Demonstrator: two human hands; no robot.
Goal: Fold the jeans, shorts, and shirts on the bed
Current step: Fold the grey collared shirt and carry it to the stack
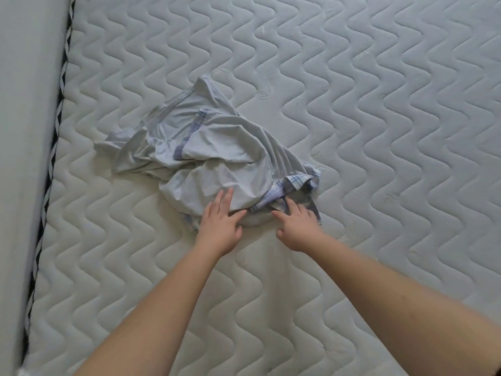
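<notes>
A crumpled pale grey shirt [206, 147] with blue plaid trim lies in a heap on the quilted mattress [379, 131]. Its plaid collar part [292, 185] shows at the heap's right near edge. My left hand [221, 221] lies on the near edge of the heap with its fingers stretched out over the cloth. My right hand [296, 226] touches the plaid part just to the right, fingers extended. Neither hand visibly grips the cloth.
The mattress edge with dark piping [51, 164] runs down the left side, beside a pale padded bed frame [24, 131]. Bare quilted mattress stretches to the right and toward me.
</notes>
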